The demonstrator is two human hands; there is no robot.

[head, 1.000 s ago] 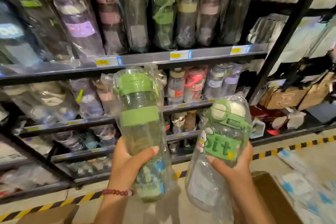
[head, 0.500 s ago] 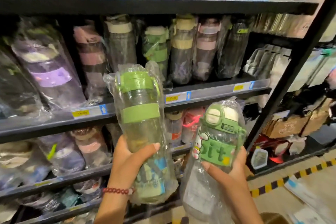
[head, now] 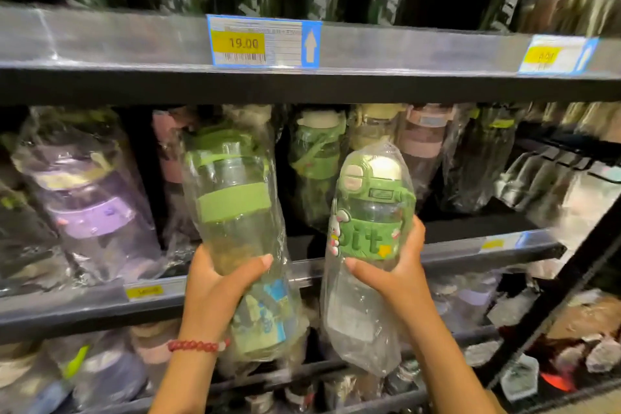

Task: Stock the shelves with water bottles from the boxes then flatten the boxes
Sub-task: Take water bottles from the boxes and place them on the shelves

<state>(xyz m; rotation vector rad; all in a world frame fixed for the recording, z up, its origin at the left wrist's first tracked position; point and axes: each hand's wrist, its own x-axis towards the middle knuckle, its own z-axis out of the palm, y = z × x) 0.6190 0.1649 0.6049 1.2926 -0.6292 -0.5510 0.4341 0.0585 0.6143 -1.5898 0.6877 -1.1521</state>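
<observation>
Your left hand (head: 215, 289) grips a tall green-lidded bottle (head: 235, 212) in a clear plastic wrap, fingers curled behind it and the thumb pressed across its front just above a blue and green label. A red bead bracelet (head: 198, 345) sits on that wrist. Your right hand (head: 396, 269) grips a shorter green bottle (head: 369, 212), also bagged in clear plastic, with the thumb under the raised green lettering and a small rabbit figure on its band; the loose end of the bag hangs below your palm. Both bottles stand close to upright, the tall one leaning slightly left, and they are side by side with a narrow gap between them.

Just beyond both hands runs the shelf (head: 470, 249) at which you hold them, its front edge crossing behind your fingers. Wrapped bottles already stand on it: a large purple-banded bottle (head: 90, 212) to the left of your left hand, a green-strapped bottle (head: 316, 158) showing in the gap between the two you hold, and a pink-lidded bottle (head: 423, 134) up to the right of your right hand. Above your hands the next shelf edge carries a price tag (head: 263, 41) reading 19.00 with an arrow pointing up, and a second, blurred tag (head: 556, 55) further right. Below your wrists lower shelves hold more wrapped bottles, too blurred to tell apart.
</observation>
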